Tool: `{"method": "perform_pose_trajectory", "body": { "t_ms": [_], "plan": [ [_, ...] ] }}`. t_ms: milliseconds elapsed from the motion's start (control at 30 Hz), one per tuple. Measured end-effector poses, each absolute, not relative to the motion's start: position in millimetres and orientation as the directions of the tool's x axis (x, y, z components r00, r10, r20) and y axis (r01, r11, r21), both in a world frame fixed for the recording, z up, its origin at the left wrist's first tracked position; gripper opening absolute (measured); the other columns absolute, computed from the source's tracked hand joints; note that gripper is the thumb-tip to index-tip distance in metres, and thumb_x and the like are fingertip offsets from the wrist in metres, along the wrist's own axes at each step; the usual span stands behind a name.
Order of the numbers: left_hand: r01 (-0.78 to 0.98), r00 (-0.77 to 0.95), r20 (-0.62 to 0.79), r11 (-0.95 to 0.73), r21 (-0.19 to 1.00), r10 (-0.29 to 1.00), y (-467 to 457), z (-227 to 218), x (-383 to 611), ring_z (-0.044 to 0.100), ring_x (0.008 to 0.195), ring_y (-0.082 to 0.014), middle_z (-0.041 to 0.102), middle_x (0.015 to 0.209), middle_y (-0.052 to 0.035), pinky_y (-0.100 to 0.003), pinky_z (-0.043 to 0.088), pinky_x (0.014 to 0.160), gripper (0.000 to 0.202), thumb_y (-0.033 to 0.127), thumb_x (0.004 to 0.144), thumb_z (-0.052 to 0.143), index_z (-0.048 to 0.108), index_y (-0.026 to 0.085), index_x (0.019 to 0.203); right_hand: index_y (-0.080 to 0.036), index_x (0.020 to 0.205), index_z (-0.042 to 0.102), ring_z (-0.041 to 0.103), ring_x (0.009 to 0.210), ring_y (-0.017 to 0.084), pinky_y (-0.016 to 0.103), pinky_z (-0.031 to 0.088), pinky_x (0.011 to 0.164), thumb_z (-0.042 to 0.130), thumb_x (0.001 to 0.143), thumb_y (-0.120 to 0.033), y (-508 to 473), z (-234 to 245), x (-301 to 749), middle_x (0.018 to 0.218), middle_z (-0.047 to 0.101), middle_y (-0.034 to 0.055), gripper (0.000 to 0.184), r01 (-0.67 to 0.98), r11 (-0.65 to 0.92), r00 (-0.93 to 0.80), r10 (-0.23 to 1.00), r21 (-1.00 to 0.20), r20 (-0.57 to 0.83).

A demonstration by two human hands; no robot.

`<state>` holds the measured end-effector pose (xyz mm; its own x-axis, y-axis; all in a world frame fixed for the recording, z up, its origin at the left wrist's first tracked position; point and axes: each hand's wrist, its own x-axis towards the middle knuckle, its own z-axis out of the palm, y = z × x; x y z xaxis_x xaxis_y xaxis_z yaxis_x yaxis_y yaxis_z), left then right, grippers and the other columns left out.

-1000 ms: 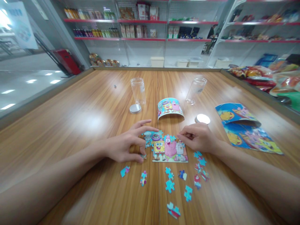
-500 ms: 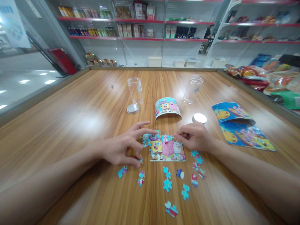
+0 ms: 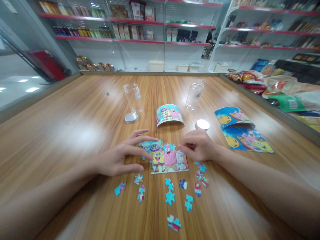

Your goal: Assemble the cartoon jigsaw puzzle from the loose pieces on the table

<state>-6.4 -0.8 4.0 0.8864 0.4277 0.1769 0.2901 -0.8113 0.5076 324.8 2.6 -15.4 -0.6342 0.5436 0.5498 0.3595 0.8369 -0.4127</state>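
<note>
A partly joined cartoon jigsaw (image 3: 167,159) lies flat on the wooden table (image 3: 75,133) in front of me. My left hand (image 3: 122,156) rests at its left edge with the fingers stretched out and spread, the fingertips touching the upper left pieces. My right hand (image 3: 198,146) sits at the puzzle's upper right corner, fingers curled in a pinch on something I cannot make out. Several loose turquoise pieces (image 3: 170,197) lie scattered nearer to me, one piece (image 3: 138,178) just under my left thumb.
Two clear jars (image 3: 133,97) (image 3: 193,96) stand farther back, each with a round silver lid (image 3: 131,117) (image 3: 202,124) beside it. A curved cartoon label (image 3: 169,115) stands behind the puzzle. Printed sheets (image 3: 241,133) lie at the right. Snack bags (image 3: 280,90) and shop shelves surround the table.
My left hand has let go of the small piece it pinched, which now lies on the table under the thumb, and its fingers have spread. The view has drifted right.
</note>
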Motion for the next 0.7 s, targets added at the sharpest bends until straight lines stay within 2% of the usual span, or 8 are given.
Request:
{"method": "perform_pose_trajectory", "body": {
  "t_ms": [133, 267, 333, 400, 467, 533, 600, 700],
  "plan": [
    [0.320, 0.907, 0.135, -0.861, 0.395, 0.399, -4, -2, -4, 0.027, 0.148, -0.0348, 0.044, 0.153, -0.0061, -0.059, 0.034, 0.117, 0.050, 0.034, 0.086, 0.071, 0.059, 0.034, 0.135, -0.017, 0.057, 0.050, 0.036, 0.046, 0.006, 0.024, 0.027, 0.047, 0.065, 0.083, -0.024, 3, -17, 323, 0.050, 0.042, -0.0058, 0.031, 0.386, 0.769, -0.558, 0.634, -0.509, 0.535],
    [0.310, 0.916, 0.128, -0.872, 0.378, 0.381, -4, -2, -3, 0.035, 0.144, -0.0325, 0.040, 0.156, -0.0062, -0.055, 0.037, 0.115, 0.048, 0.033, 0.089, 0.068, 0.058, 0.035, 0.136, -0.016, 0.057, 0.055, 0.033, 0.047, 0.006, 0.024, 0.024, 0.045, 0.063, 0.085, -0.032, 10, -17, 321, 0.049, 0.040, -0.0052, 0.033, 0.388, 0.480, -0.300, 0.873, -0.787, 0.384],
    [0.305, 0.919, 0.127, -0.876, 0.374, 0.374, -3, -1, -4, 0.037, 0.143, -0.0318, 0.039, 0.156, -0.0066, -0.054, 0.038, 0.115, 0.048, 0.033, 0.089, 0.067, 0.057, 0.034, 0.136, -0.015, 0.060, 0.058, 0.030, 0.045, 0.006, 0.024, 0.021, 0.044, 0.064, 0.084, -0.037, 17, -18, 323, 0.047, 0.038, -0.0060, 0.033, 0.285, 0.301, -0.161, 0.951, -0.910, 0.264],
    [0.305, 0.919, 0.124, -0.875, 0.375, 0.374, -2, -1, -4, 0.038, 0.142, -0.0320, 0.039, 0.157, -0.0066, -0.053, 0.038, 0.114, 0.047, 0.032, 0.090, 0.066, 0.057, 0.034, 0.135, -0.015, 0.064, 0.061, 0.026, 0.042, 0.006, 0.025, 0.019, 0.044, 0.065, 0.083, -0.040, 26, -19, 326, 0.043, 0.035, -0.0077, 0.033, 0.139, 0.166, -0.101, 0.983, -0.976, 0.153],
    [0.308, 0.920, 0.119, -0.874, 0.376, 0.375, -1, -3, -5, 0.038, 0.143, -0.0322, 0.039, 0.156, -0.0060, -0.053, 0.038, 0.115, 0.046, 0.030, 0.090, 0.066, 0.058, 0.034, 0.135, -0.015, 0.066, 0.061, 0.024, 0.041, 0.005, 0.025, 0.018, 0.044, 0.064, 0.083, -0.042, 33, -20, 330, 0.041, 0.034, -0.0088, 0.032, 0.058, 0.084, -0.122, 0.990, -0.995, 0.077],
    [0.306, 0.922, 0.114, -0.878, 0.368, 0.369, -1, -5, -6, 0.037, 0.143, -0.0319, 0.038, 0.156, -0.0053, -0.053, 0.038, 0.115, 0.046, 0.028, 0.090, 0.065, 0.057, 0.034, 0.135, -0.014, 0.067, 0.062, 0.025, 0.039, 0.005, 0.025, 0.017, 0.043, 0.066, 0.082, -0.043, 38, -18, 335, 0.040, 0.036, -0.0085, 0.032, 0.069, 0.031, -0.188, 0.982, -0.997, 0.018],
    [0.303, 0.925, 0.114, -0.883, 0.357, 0.363, 0, -7, -8, 0.036, 0.144, -0.0318, 0.038, 0.157, -0.0049, -0.052, 0.038, 0.115, 0.048, 0.027, 0.090, 0.064, 0.056, 0.033, 0.136, -0.014, 0.068, 0.063, 0.027, 0.039, 0.005, 0.024, 0.015, 0.042, 0.070, 0.078, -0.040, 40, -12, 342, 0.042, 0.039, -0.0079, 0.030, 0.153, -0.021, -0.318, 0.945, -0.988, -0.070],
    [0.300, 0.928, 0.117, -0.896, 0.327, 0.354, 2, -9, -11, 0.035, 0.144, -0.0315, 0.036, 0.158, -0.0041, -0.051, 0.041, 0.114, 0.049, 0.027, 0.089, 0.064, 0.055, 0.034, 0.137, -0.013, 0.076, 0.064, 0.036, 0.044, 0.004, 0.021, 0.019, 0.042, 0.076, 0.074, -0.033, 41, -1, 351, 0.051, 0.049, -0.0066, 0.023, 0.334, -0.059, -0.564, 0.787, -0.941, -0.250]
  ]
}}
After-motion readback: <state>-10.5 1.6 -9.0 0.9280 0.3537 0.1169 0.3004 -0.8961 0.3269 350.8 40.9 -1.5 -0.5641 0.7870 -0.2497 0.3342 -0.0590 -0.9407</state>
